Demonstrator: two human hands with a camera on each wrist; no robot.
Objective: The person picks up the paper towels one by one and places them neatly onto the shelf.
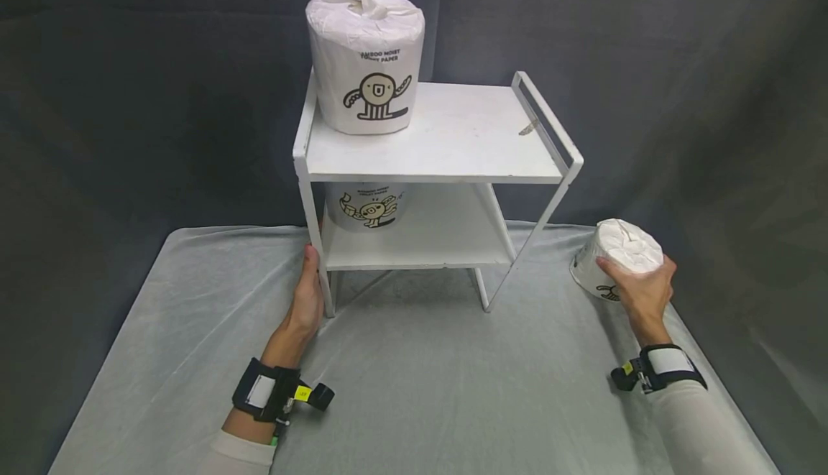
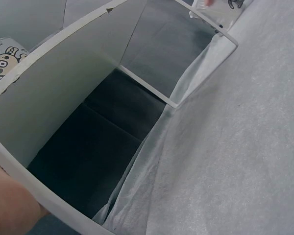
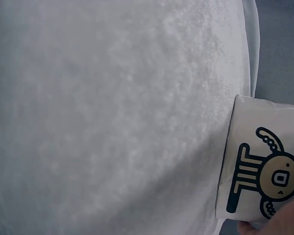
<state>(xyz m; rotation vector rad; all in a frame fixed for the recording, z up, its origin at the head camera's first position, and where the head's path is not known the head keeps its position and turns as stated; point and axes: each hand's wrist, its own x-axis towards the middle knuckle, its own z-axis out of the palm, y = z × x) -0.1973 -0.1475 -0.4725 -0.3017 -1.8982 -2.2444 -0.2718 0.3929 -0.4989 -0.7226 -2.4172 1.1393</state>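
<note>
At the right edge of the tabletop, the right hand has its grip curled over a wrapped toilet paper roll, fingers and thumb closed round its near side. That roll is tilted — its puckered top end faces up and toward the camera, its long axis leaning away to the left, its lower rim on or just above the cloth; from the head view I cannot tell which. The right wrist view shows the wrapper's printed cartoon figure lying sideways, with the roll at the cloth's border.

The left hand rests against the front left post of a white two-tier shelf rack, fingers laid up along the post; whether they wrap fully round it is hard to make out, though the left wrist view shows the palm pressed to the frame.

On the rack's top shelf stands a second roll, upright at the left rear corner, its figure facing forward. A third roll stands upright on the lower shelf, directly below it — only its lower half shows beneath the upper board.

A pale grey cloth covers the tabletop, slightly creased, and a dark grey fabric backdrop hangs behind and to both sides.
</note>
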